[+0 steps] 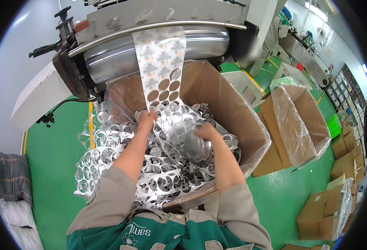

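Observation:
A silver foil strip (160,66) with round holes punched out hangs from the machine roller (121,52) into a large cardboard box (237,112). The box is heaped with tangled punched foil scrap (121,166), some spilling over its left side. My left hand (146,118) is closed on the lower end of the hanging strip. My right hand (206,131) presses down into the scrap heap, fingers curled in the foil.
A second cardboard box with a plastic liner (300,116) stands to the right. More cartons (337,200) are stacked at lower right. A person in white (273,37) works at the back right. The floor (54,154) is green; sacks (12,196) lie at left.

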Demonstrator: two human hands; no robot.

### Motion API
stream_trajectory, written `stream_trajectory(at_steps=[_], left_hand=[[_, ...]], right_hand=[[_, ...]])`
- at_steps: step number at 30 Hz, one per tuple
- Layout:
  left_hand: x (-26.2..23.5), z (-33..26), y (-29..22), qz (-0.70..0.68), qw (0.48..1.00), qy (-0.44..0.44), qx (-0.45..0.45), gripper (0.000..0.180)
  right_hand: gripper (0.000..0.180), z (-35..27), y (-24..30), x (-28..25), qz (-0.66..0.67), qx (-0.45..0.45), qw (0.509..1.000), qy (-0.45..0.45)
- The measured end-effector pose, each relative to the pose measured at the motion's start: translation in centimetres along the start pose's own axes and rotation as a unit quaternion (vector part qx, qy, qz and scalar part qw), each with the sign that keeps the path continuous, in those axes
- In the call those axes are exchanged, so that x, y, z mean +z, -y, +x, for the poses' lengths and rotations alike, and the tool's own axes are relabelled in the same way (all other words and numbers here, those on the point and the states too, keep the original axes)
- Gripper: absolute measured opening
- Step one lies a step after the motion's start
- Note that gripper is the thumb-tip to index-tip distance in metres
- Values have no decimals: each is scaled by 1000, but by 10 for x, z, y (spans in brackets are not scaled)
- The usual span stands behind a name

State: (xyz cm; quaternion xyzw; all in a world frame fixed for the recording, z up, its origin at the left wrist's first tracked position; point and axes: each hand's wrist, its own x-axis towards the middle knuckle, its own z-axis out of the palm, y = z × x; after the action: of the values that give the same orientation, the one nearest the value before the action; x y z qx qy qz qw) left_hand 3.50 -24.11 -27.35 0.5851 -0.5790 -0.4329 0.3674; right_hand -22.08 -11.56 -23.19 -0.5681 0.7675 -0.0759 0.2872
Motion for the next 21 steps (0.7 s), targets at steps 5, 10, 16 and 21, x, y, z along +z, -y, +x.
stream_trajectory(at_steps=[5,10,16,21], left_hand=[[8,-33,-17,-1,976,176,-128,22],[1,-40,-33,-7,910,388,-146,25],[21,-25,26,145,903,370,-163,23],[30,-34,27,217,900,334,-175,15]], right_hand=[[38,-69,67,-93,294,-174,920,-191],[35,-33,64,-76,821,-305,478,-67],[70,17,-24,18,13,15,993,-115],[53,-55,53,-75,42,-140,975,-167]])
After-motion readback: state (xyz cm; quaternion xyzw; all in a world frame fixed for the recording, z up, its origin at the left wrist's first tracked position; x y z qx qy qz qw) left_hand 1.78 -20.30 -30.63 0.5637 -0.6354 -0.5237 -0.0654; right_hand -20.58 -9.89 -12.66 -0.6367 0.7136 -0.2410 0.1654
